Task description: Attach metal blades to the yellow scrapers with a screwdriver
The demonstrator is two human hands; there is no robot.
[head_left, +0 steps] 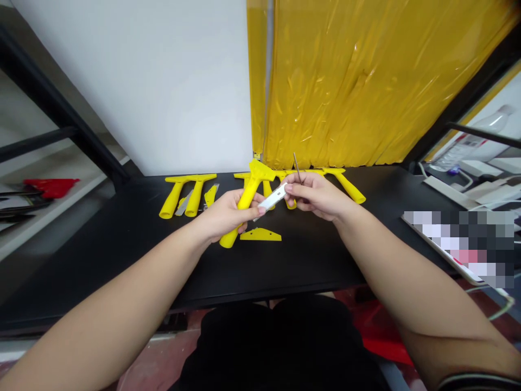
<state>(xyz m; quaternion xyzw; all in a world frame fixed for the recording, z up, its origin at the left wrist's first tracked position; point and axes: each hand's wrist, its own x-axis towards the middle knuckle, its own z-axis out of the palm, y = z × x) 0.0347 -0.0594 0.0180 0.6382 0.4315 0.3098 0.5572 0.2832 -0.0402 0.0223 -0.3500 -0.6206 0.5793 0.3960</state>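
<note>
My left hand (234, 213) is closed around the handle of a yellow scraper (249, 193), its wide head pointing up and away. Between the two hands lies a flat metal blade (273, 199) with a small slot. My left thumb presses on its near end, and the fingers of my right hand (311, 194) pinch its far end. A thin metal rod (297, 165), perhaps a screwdriver or hex key, sticks up from my right hand; its lower part is hidden. Just below the hands, a yellow blade cover plate (261, 234) with small holes lies on the black table (285, 266).
Several yellow scraper handles (195, 196) lie along the table's back, some partly behind my hands, with loose blades (184, 203) among them. A white panel (175, 98) and yellow film (350, 87) stand behind. At right are a pixelated tablet-like device (459, 250) and a plastic bottle (472, 141).
</note>
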